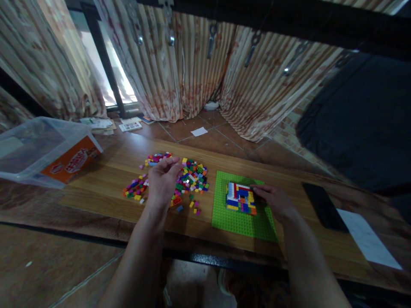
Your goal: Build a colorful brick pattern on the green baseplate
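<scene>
My left hand point(163, 182) hovers over a spread of loose toy bricks point(191, 177) in many colours. Its thumb and forefinger are drawn together in a pinch; whether a small brick sits between them I cannot make out. On a green studded baseplate point(221, 218) stands a low, blocky toy brick build point(241, 199) in white, red, blue, yellow and orange, with a dark gap near its middle. My right hand point(276, 200) has its fingertips closed at the far right corner of this build.
A clear plastic box point(48, 128) with an orange label stands at the table's left end. Right of the baseplate lie a black phone-like slab point(324, 207) and a white sheet point(369, 239). A dark bar point(289, 25) with hanging metal clips crosses above, before striped curtains point(192, 72).
</scene>
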Available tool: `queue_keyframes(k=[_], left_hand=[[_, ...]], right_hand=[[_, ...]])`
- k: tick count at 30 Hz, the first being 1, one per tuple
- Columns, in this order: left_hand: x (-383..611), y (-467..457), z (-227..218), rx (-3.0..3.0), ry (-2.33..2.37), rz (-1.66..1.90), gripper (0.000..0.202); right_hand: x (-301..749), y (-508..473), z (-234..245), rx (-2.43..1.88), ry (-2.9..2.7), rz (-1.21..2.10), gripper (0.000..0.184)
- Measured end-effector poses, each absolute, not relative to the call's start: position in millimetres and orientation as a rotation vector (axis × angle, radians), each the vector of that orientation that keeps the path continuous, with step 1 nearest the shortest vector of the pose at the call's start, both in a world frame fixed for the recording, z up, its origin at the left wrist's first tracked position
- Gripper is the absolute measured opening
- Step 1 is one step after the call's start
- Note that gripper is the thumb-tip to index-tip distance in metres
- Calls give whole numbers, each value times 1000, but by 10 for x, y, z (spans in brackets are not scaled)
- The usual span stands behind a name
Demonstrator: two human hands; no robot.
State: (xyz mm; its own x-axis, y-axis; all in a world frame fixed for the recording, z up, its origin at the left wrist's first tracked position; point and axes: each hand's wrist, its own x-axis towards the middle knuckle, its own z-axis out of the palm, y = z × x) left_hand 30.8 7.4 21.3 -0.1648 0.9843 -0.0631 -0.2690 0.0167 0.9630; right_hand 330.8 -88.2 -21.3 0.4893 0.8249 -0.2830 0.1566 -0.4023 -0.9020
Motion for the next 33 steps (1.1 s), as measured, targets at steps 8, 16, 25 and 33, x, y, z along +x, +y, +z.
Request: queue_keyframes(k=[8,16,25,33], left_hand=[[295,74,203,903,1168,1410,24],[324,68,191,917,1159,1404,25],[371,46,201,938,1169,1371,27],[297,75,183,922,1214,1341,31]], right_hand=[[3356,-860,-254,-1877,-883,928,32],[3342,-845,-186,-1953,-925,891,39],[3338,-849,-236,-1873,-913,898,35],[3412,-848,-187,-1847,-597,844,23]])
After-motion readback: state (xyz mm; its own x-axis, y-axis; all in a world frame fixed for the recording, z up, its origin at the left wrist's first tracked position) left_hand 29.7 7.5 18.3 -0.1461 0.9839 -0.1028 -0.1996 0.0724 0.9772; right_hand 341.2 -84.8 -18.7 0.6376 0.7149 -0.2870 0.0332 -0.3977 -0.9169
